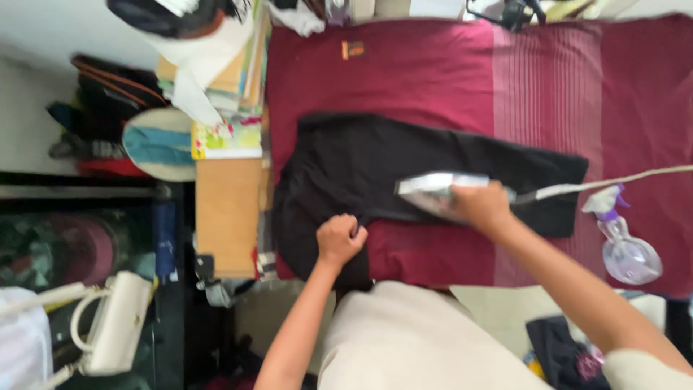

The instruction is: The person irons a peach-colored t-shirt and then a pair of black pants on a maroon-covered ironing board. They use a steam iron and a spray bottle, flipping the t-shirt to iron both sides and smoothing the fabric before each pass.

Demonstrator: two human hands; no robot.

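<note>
A: Fig. 1, head view. What is held by each of the hands?

B: R. hand (482, 207) is closed round the handle of a silver-grey iron (433, 192), which is set flat on the black garment (404, 162). A pale cord (621, 180) is seen running from the iron's rear toward the right edge. L. hand (341, 239) is bunched into a fist on the garment's lower edge, w/ a fold of black cloth pinched in it.

A: And the garment's position?

B: It is spread approx. mid-frame over a dark red cloth (433, 72) by which the tabletop is covered; one long section is stretched out to the right, under the iron. A paler striped band is woven into the cloth right of centre.

A: Other items shown?

B: A clear spray bottle (626, 249) w/ a lilac-and-white trigger is laid on the red cloth, right of the garment and just below the cord. A stack of books and papers (227, 87) is piled at the cloth's left edge, beside a bare wooden strip (227, 213). A white object w/ a loop handle (112, 325) is seen lower left; its kind cannot be told. Image is motion-blurred.
</note>
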